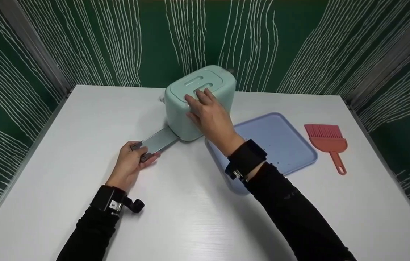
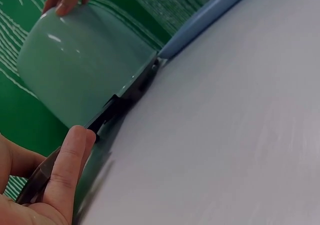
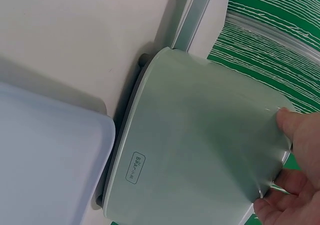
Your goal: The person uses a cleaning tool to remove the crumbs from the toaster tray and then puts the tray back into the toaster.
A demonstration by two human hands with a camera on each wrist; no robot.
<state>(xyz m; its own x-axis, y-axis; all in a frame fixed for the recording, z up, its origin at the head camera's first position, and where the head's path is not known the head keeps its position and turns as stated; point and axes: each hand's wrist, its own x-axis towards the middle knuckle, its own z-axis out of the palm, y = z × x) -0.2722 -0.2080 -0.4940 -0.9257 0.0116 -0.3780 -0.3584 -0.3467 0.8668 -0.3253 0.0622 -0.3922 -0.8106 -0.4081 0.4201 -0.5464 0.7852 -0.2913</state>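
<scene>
A mint-green toaster (image 1: 181, 116) stands at the back middle of the table. My left hand (image 1: 129, 161) holds the outer end of a flat metal crumb tray (image 1: 161, 140), with the thumb on top and fingers below. The tray's far end is hidden at the toaster's base. On the toaster's top, my right hand (image 1: 214, 117) grips the edge by the slots, the thumb against the side wall in the right wrist view. The toaster's feet on its near long side show dark in that view, beside its lettered face (image 3: 200, 135).
A blue rectangular tray (image 1: 273, 134) with a few dark crumbs lies right of the toaster, partly under my right forearm. Farther right is a red mini brush and dustpan (image 1: 326, 141). Green walls with white streaks stand behind the white table (image 1: 176, 217).
</scene>
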